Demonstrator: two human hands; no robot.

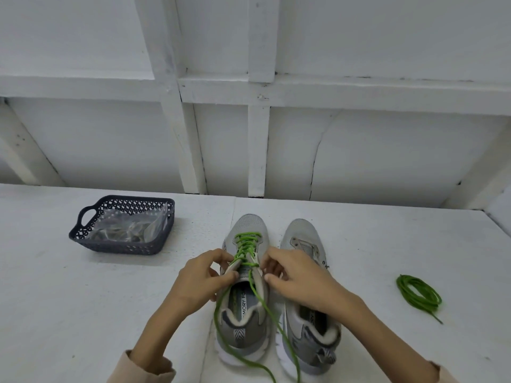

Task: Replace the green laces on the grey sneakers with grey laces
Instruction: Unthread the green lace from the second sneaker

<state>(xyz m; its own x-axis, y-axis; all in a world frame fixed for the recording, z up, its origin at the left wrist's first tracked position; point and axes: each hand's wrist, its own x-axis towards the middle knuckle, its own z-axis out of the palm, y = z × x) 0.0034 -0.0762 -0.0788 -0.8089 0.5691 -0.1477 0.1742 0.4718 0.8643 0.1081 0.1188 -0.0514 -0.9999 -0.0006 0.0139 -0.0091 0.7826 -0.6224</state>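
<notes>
Hard to make out: the clear plastic bag in the dark basket is blurry, and I cannot tell what it holds.
Cut off: both loose ends of the green lace run off the bottom edge of the view, and so do both sleeves.
Hidden: the right hand covers part of the laced sneaker's right eyelet row.
Left hand: it reaches in from the near left, and its thumb and forefinger are clamped on the laced sneaker's left eyelet flap, near the top eyelets.
Right hand: its fingers are curled against the right flap of the same shoe. I cannot tell whether they nip the flap, the lace or nothing.
Laced sneaker: it stands on the white surface with its toe pointing away from the person towards the wall. Its long axis runs near to far.
Green lace: it is threaded through the upper eyelets, and its free ends trail back over the heel.
Unlaced sneaker: it is just right of the laced sneaker, parallel to it, toe likewise away.
Coiled green lace: it lies well to the right of the laced sneaker.
Basket: it sits far left of the laced sneaker, farther back.
</notes>
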